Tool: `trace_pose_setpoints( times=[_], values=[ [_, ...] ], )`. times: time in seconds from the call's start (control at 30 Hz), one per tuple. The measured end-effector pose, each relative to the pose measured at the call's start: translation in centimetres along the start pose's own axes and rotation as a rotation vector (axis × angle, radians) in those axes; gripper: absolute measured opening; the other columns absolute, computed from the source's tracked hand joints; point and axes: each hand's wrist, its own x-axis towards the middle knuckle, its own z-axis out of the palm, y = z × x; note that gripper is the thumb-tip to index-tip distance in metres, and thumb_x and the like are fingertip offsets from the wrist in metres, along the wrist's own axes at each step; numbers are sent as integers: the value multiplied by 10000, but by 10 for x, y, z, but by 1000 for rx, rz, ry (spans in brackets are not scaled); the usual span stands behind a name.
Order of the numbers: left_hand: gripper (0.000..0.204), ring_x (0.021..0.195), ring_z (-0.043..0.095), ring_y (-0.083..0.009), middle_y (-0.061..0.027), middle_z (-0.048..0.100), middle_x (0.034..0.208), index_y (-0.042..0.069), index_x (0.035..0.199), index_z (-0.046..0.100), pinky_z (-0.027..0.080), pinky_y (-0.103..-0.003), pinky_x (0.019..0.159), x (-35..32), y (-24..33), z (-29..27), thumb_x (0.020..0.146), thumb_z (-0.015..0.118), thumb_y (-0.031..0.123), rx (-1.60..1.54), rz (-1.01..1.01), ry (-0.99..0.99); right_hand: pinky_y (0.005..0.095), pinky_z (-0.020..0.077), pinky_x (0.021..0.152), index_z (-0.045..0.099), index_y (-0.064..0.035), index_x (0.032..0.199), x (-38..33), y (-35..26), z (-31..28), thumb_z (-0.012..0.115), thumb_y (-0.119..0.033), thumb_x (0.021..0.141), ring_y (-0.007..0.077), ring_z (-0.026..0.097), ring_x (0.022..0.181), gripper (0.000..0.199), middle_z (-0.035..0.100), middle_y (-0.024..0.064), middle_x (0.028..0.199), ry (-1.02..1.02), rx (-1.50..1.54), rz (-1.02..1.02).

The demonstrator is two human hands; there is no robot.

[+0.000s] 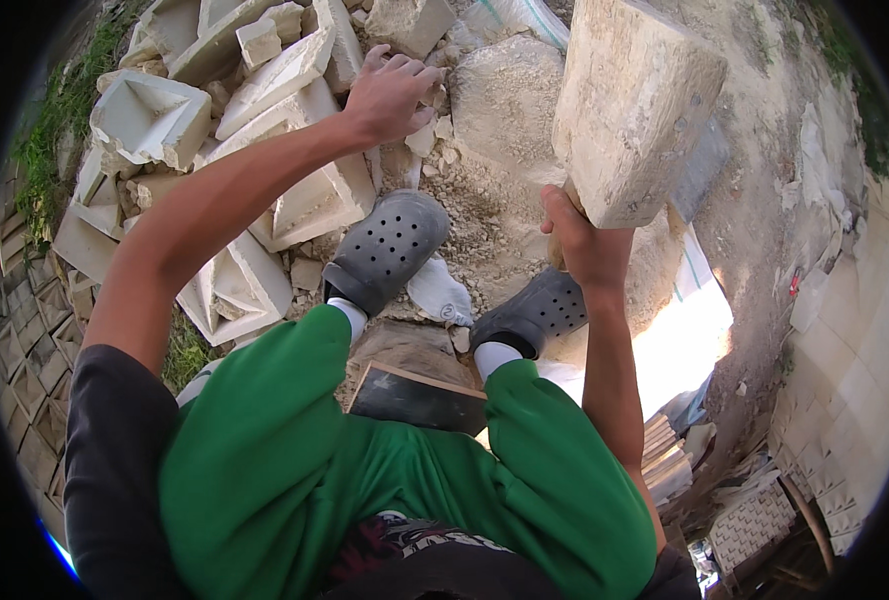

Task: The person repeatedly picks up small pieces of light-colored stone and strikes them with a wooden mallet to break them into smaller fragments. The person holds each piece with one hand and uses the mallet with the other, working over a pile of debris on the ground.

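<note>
My right hand is wrapped round the handle of a big wooden mallet. Its thick, pale, dust-covered block head is raised in front of me on the right. Over the rubble at the upper left is my left hand, fingers apart and slightly bent, with nothing visible in it. Just right of that hand lies a broad, dusty flat stone on crumbled ground. Broken white plaster-like pieces with hollow, box-shaped sides are heaped beside my left forearm.
My grey clogs stand either side of crumbs and a white scrap. A dark board lies between my legs. White woven sheeting spreads at the right, near stacked wooden strips. Grass borders the heap at the far left.
</note>
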Motion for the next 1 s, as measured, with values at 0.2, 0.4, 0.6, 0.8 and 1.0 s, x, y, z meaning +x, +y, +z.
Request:
trace_pose_setpoints(
  times=[0.2, 0.4, 0.6, 0.8, 1.0],
  values=[
    [326, 1119, 599, -200, -4, 632, 1106, 143, 1178, 667, 385, -412, 1071, 5, 18, 7, 866, 718, 223, -14, 400, 82, 328, 533, 572, 719, 37, 892, 20, 59, 14, 747, -270, 778, 175, 681, 561, 329, 678, 76, 655, -263, -265, 519],
    [221, 1033, 609, -195, -31, 616, 1024, 141, 1094, 701, 444, -369, 931, -22, 38, 28, 878, 668, 178, 1, 545, -239, 388, 555, 646, 734, 38, 895, 26, -5, -15, 749, -323, 742, 303, 725, 656, 392, 712, 174, 688, -129, -359, 294],
    [138, 998, 646, -228, -68, 657, 947, 110, 987, 691, 466, -390, 901, -22, 64, 27, 859, 645, 134, 171, 466, -250, 387, 557, 681, 728, 36, 926, 29, 33, 1, 746, -332, 741, 307, 736, 741, 413, 728, 193, 763, -35, -103, 91],
    [76, 845, 677, -270, -128, 684, 809, 56, 881, 681, 513, -418, 763, -23, 74, 32, 853, 643, 116, 203, 375, -238, 371, 555, 651, 733, 41, 908, 42, 36, -19, 747, -326, 731, 261, 725, 663, 408, 717, 171, 721, -256, -399, 435],
    [107, 798, 690, -278, -129, 709, 800, 41, 837, 699, 524, -394, 670, -21, 76, 32, 876, 621, 102, 180, 306, -257, 360, 550, 627, 740, 34, 900, 30, 0, -28, 748, -321, 744, 211, 713, 633, 388, 729, 142, 734, -128, -77, 342]
  ],
)
